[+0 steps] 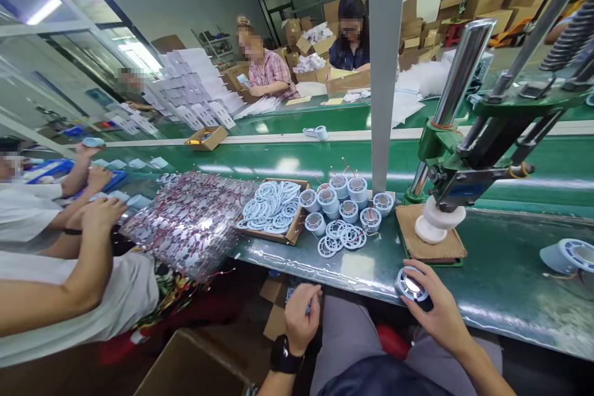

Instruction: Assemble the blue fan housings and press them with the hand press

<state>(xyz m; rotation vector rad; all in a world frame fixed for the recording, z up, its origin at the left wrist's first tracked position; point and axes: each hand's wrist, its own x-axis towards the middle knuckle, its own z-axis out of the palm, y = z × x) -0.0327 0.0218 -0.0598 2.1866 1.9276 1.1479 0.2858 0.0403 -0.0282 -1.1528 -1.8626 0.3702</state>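
My right hand [439, 309] grips a light blue round motor housing [412, 284] at the bench's front edge. The thumb and fingers hold its sides, and its silvery round face is turned up. My left hand [301, 317], with a black band at the wrist, is closed above my lap, in front of the bench edge. A bit of light blue shows at its fingers, too little to name. Several similar housings [349, 210] with thin wires stand grouped on the bench, some stacked. Loose light blue rings [341, 238] lie in front of them.
A green hand press [457, 179] with a white pressing head stands over a brown pad. More rings fill a cardboard tray [297, 232], beside a plastic-wrapped sheet of wired parts [185, 223]. Another housing [567, 256] stands far right. Co-workers' arms [88, 241] reach in from the left.
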